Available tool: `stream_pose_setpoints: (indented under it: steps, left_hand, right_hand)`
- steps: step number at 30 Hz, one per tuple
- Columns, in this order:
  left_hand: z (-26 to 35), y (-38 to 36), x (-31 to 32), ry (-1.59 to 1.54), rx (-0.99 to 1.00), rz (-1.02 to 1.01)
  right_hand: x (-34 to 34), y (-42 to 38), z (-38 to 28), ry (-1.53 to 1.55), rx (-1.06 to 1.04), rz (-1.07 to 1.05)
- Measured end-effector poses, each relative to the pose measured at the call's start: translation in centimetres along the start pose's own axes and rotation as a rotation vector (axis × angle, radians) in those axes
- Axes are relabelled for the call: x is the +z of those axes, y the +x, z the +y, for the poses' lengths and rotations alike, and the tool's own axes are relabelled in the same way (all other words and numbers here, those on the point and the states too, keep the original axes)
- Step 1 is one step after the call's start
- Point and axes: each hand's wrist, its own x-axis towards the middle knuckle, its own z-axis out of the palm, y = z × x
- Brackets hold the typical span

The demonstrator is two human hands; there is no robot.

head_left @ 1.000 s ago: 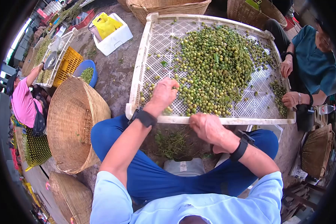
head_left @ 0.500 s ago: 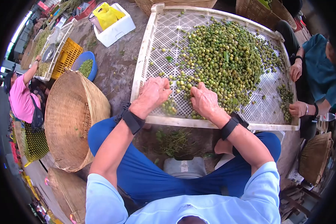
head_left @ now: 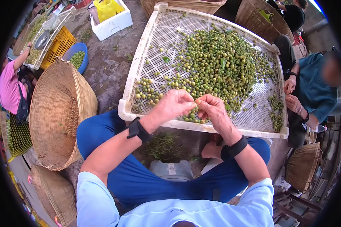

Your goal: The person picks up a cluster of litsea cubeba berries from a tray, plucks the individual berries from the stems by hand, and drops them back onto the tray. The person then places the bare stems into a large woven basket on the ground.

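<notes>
Above the near edge of a white plastic mesh tray (head_left: 146,68), my left hand (head_left: 175,105) and my right hand (head_left: 215,112) meet with pinched fingertips. A small yellowish fruit (head_left: 197,101) shows at the tips of my right fingers. What my left fingers pinch, if anything, is too small to make out. Beyond my hands a heap of small round green fruits (head_left: 219,62) with thin stems covers the middle of the tray. Loose fruits (head_left: 146,90) lie scattered left of my left hand.
A large wicker basket (head_left: 45,113) stands at my left, near a blue basin (head_left: 84,62) of green fruits. A white foam box (head_left: 119,24) holds a yellow bag. Across the tray's right side, a co-worker in teal (head_left: 314,81) has both hands at its edge.
My hands have come together above the tray's near edge, the left moving right. Loose fruits show where my left hand was. The co-worker's hands have drawn closer together.
</notes>
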Motion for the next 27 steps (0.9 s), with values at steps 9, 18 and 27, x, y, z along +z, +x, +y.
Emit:
stream_pose_setpoints:
  steps: [9,18,27]
  left_hand:
    - [-0.9,0.1,2.3,-0.369,0.050,-0.004]
    - [-1.4,0.2,2.7,-0.592,-0.036,-0.025]
    - [-0.5,-0.1,2.0,-0.962,0.039,-0.162]
  right_hand:
    - [0.5,0.3,2.2,0.098,-0.094,0.065]
    - [0.9,-1.3,0.7,0.389,0.052,0.034]
    - [1.3,-1.4,0.1,0.625,0.055,-0.012]
